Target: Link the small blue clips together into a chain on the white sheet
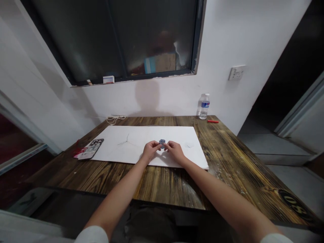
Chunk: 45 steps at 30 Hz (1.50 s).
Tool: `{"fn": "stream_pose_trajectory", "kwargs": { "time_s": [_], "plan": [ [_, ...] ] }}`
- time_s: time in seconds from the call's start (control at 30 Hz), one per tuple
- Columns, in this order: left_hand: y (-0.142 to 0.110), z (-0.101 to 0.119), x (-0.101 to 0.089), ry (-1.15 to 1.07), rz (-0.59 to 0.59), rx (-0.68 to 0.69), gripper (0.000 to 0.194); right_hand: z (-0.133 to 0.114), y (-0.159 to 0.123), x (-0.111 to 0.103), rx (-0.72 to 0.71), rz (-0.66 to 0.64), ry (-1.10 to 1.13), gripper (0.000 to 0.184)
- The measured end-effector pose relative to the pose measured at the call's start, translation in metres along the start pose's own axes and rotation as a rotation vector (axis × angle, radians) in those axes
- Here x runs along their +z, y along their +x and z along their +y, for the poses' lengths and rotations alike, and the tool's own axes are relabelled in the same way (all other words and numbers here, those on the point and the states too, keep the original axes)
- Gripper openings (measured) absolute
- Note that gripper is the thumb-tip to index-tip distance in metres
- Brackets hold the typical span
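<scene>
Head view: left hand (151, 151) and right hand (175, 151) half closed, fingertips pinching a small blue object (162, 143) between them. Both over a white sheet (177, 135) on the table (227, 162), centre of the frame.

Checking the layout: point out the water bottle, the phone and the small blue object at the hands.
water bottle (204, 106), head view, on its blue label
phone (91, 149), head view, on its patterned back
small blue object (162, 143), head view, on its top

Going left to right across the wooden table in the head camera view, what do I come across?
Phone in a patterned case → left hand → small blue object → right hand → plastic water bottle → red stick
</scene>
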<state>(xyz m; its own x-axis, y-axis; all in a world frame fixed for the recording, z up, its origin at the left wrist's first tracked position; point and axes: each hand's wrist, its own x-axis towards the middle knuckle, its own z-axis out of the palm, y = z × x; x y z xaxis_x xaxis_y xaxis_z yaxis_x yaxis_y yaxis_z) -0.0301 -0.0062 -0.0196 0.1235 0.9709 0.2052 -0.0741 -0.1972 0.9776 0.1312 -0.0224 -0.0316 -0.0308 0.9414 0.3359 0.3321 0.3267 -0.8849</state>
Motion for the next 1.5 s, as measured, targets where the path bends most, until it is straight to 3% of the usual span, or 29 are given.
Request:
{"fn": "stream_pose_trajectory", "kwargs": {
  "time_s": [0.1, 0.2, 0.3, 0.4, 0.6, 0.8, 1.0, 1.17, 1.37, 1.5],
  "plan": [
    [0.003, 0.000, -0.002, -0.029, 0.052, -0.013, 0.027, 0.002, 0.012, -0.015, 0.013, 0.012, -0.018, 0.039],
    [0.005, -0.002, -0.004, -0.075, 0.103, -0.032, 0.028, 0.009, 0.025, -0.042, 0.051, 0.048, -0.156, 0.025],
    [0.006, -0.003, -0.004, -0.118, 0.133, -0.054, 0.028, 0.020, 0.034, -0.076, 0.016, -0.053, -0.409, 0.013],
    [0.006, -0.003, -0.004, -0.112, 0.135, -0.057, 0.028, 0.036, 0.036, -0.107, 0.079, -0.214, -0.559, 0.020],
    [0.006, -0.002, -0.003, -0.104, 0.136, -0.072, 0.030, 0.062, 0.034, -0.138, 0.140, -0.235, -0.420, 0.021],
    [0.005, -0.002, -0.004, -0.087, 0.130, -0.099, 0.033, 0.067, 0.033, -0.150, 0.154, -0.355, -0.450, 0.035],
    [0.005, -0.002, -0.004, -0.066, 0.136, -0.109, 0.035, 0.073, 0.036, -0.148, 0.185, -0.386, -0.554, 0.028],
    [0.004, -0.001, -0.004, -0.051, 0.137, -0.113, 0.035, 0.070, 0.035, -0.145, 0.219, -0.338, -0.518, 0.027],
    [0.006, -0.002, -0.005, -0.058, 0.133, -0.100, 0.034, 0.054, 0.032, -0.143, 0.255, -0.343, -0.205, 0.031],
    [0.007, -0.003, -0.005, -0.069, 0.138, -0.099, 0.034, 0.036, 0.033, -0.136, 0.171, -0.319, -0.009, 0.033]
  ]
}}
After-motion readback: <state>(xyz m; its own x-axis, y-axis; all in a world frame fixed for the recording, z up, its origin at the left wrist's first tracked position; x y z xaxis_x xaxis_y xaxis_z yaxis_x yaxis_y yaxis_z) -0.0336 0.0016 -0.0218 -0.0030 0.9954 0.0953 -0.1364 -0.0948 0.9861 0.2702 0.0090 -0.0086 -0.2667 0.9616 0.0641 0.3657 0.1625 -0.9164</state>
